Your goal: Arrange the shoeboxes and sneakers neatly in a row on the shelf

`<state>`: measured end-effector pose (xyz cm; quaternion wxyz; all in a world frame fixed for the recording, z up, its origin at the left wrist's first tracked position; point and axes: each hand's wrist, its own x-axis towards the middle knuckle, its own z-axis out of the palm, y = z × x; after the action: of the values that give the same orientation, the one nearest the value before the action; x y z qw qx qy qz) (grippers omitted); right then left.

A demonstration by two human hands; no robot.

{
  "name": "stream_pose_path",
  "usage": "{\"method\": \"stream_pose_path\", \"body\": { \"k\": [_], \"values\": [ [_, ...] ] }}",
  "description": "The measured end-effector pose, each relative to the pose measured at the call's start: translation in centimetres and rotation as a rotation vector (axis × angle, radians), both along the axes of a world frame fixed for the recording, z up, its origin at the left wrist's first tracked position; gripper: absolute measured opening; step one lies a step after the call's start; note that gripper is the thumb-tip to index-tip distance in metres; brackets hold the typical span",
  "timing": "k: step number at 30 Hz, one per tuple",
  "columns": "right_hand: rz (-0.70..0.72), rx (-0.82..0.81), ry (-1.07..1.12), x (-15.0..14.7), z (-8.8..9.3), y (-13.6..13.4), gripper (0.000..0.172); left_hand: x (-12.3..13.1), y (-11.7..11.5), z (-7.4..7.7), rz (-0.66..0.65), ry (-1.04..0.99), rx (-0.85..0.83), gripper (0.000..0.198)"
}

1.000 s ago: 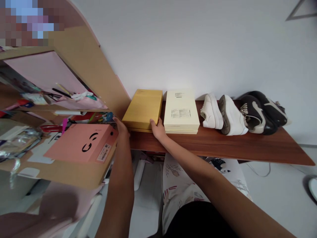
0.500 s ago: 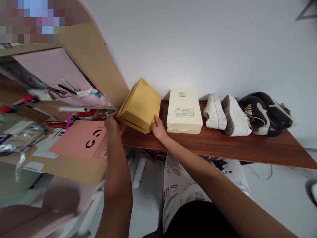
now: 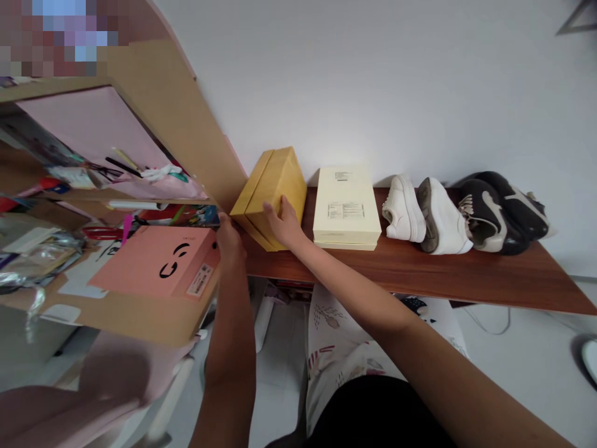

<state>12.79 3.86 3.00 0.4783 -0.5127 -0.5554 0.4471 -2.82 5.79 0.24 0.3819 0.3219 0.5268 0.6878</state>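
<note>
A yellow shoebox stands tilted at the left end of the brown wooden shelf, its lid seam showing along the side. My left hand is at the box's lower left edge, with its fingers partly hidden behind the wrist and box. Against the near side of the box, my right hand grips with thumb and fingers bent. Just to the right lies a cream shoebox with printed labels, apart from both hands.
White sneakers and black shoes line the shelf's right side. On the left, a desk holds a pink box and loose stationery. A tan side panel rises beside the yellow shoebox. A pink chair stands below the desk.
The yellow shoebox has turned and tipped, showing more of its side and lid seam. My left hand moved right with its edge; my right hand shifted slightly left and up the box.
</note>
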Motion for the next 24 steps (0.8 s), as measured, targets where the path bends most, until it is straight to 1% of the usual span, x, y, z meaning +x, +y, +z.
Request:
{"method": "stream_pose_path", "body": {
  "k": [2,4,7,11,13,16,18,19,21,22,24],
  "values": [
    [-0.013,-0.008,0.013,0.1,-0.4,0.3,0.088,0.8,-0.5,-0.4,-0.024,-0.023,-0.029,0.06],
    [-0.014,-0.01,0.026,0.2,-0.8,0.4,0.084,1.3,-0.8,-0.9,-0.006,-0.046,-0.067,0.06],
    [-0.024,-0.01,0.044,0.3,-1.0,0.1,0.083,1.8,-0.7,-2.2,0.038,-0.078,-0.154,0.048],
    [-0.052,0.008,0.061,0.9,-0.3,-0.8,0.077,2.2,-0.4,-3.8,-0.03,-0.13,-0.352,0.032],
    [-0.071,0.032,0.065,1.6,0.0,-1.2,0.073,2.4,-0.3,-4.3,-0.052,-0.151,-0.397,0.025],
    [-0.092,0.086,0.059,2.7,0.0,-1.6,0.069,2.5,-0.3,-4.4,-0.127,-0.235,-0.414,0.017],
    [-0.088,0.107,0.044,3.2,-0.2,-1.8,0.066,2.4,-0.5,-4.3,-0.171,-0.318,-0.427,0.017],
    [-0.083,0.108,0.036,3.3,-0.4,-1.8,0.065,2.2,-0.6,-4.2,-0.17,-0.352,-0.437,0.018],
    [-0.076,0.094,0.021,3.4,-0.8,-1.8,0.064,1.7,-0.9,-4.0,-0.125,-0.393,-0.453,0.02],
    [-0.074,0.078,0.016,3.3,-1.0,-1.9,0.064,1.3,-1.0,-3.9,-0.105,-0.402,-0.442,0.021],
    [-0.079,0.029,0.006,3.1,-1.5,-2.1,0.065,0.4,-1.1,-3.6,-0.093,-0.407,-0.368,0.023]
  ]
}}
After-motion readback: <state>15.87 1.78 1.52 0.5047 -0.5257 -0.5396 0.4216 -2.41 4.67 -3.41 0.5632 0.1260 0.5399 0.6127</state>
